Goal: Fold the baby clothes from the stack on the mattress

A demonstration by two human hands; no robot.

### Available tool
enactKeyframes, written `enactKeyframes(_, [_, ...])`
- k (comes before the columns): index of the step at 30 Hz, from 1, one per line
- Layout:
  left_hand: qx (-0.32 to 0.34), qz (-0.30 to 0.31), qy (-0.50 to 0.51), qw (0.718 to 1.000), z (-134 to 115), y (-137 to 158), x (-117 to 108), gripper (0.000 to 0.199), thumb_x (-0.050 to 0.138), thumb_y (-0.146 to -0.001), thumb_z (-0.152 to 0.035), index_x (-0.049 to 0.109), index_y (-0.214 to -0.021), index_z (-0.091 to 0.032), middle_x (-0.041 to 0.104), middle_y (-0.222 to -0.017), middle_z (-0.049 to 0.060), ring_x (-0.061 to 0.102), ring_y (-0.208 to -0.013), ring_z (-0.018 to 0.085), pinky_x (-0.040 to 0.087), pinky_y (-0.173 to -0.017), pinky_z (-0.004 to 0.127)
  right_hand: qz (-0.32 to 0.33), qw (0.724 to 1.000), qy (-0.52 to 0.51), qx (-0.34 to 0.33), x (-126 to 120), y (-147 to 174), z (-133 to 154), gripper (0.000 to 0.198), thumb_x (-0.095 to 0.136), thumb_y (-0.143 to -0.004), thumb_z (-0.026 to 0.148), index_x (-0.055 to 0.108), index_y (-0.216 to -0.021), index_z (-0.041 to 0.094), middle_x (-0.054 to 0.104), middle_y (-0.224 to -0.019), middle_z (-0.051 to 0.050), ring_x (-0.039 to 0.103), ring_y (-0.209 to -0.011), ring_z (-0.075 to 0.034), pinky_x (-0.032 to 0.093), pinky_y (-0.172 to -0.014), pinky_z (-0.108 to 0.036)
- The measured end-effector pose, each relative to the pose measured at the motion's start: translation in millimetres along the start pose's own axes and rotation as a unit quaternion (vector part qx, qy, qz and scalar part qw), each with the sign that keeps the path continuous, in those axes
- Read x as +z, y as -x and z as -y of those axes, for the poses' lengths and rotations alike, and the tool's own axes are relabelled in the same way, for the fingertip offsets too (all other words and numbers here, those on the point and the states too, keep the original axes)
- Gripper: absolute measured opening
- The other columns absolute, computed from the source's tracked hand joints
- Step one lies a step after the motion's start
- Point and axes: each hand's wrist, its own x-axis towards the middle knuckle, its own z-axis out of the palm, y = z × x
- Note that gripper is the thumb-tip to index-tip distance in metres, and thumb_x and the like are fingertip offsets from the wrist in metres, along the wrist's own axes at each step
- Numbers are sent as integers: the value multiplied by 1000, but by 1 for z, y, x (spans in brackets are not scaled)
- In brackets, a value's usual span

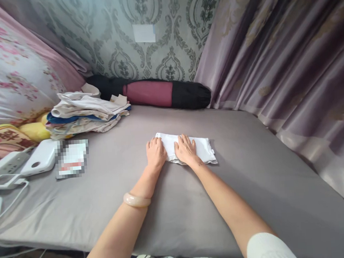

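A white folded garment lies flat on the grey sheet, with a small tag showing at its right edge. My left hand rests on its left end, fingers slightly bent and pointing away from me. My right hand presses down on the middle of the fabric, its fingers stretched and a little apart. Both hands are open, palms down. The garment's exact kind cannot be made out in this folded form.
A stack of folded clothes sits at the back left. Nearby are a white power bank, a power strip with cables and a blurred packet. A long black and maroon roll lies along the wall; curtains hang at right.
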Motion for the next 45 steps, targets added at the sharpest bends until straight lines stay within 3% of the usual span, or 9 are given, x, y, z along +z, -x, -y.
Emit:
enactKeyframes(4, [-24,12,22,999,6,-1,0,33,38,-89,-13,58,-114,-15,65,-121,15,57,-117,25,42,-101,40,-39,999,15,-6,13,2,0,50,28,-100,34,43,-143,12,37,-154,-16,30,-141,-29,17,-114,-54])
enactKeyframes(8, [-37,-19,88,995,11,-7,7,29,41,-88,-12,60,-110,-17,67,-111,13,62,-107,24,47,-93,36,-47,999,15,-7,16,2,-1,49,29,-100,33,45,-141,12,39,-153,-16,31,-141,-29,18,-113,-54])
enactKeyframes(15, [-90,-61,196,975,22,-15,12,32,41,-85,-12,63,-107,-15,69,-110,14,64,-107,25,48,-96,38,-25,1000,6,0,8,-1,5,50,31,-98,29,46,-141,8,37,-153,-19,30,-141,-31,17,-114,-56])
enactKeyframes(21, [-135,-96,223,961,25,-18,6,32,41,-84,-14,65,-103,-16,70,-105,12,64,-102,25,49,-93,40,-7,999,-14,-42,8,-8,32,54,29,-99,29,38,-147,4,32,-156,-18,23,-146,-28,6,-118,-51])
enactKeyframes(35, [-196,-107,321,920,24,-20,-2,26,44,-79,-16,66,-93,-19,71,-98,8,64,-98,22,48,-94,37,20,999,-13,-25,18,-9,42,59,28,-98,32,35,-148,1,33,-156,-17,22,-146,-28,3,-118,-48])
enactKeyframes(40, [-212,-95,325,917,21,-21,-9,26,43,-79,-14,66,-92,-18,72,-96,8,65,-96,21,49,-92,37,8,1000,-1,-28,16,-9,44,57,31,-97,30,38,-146,0,37,-153,-19,28,-142,-30,7,-117,-50])
enactKeyframes(45, [-236,-96,350,901,22,-24,-11,26,44,-80,-14,66,-94,-17,72,-96,8,66,-90,20,51,-88,34,-17,999,9,-27,12,-16,52,48,35,-95,28,50,-135,5,54,-137,-22,45,-127,-30,14,-114,-49])
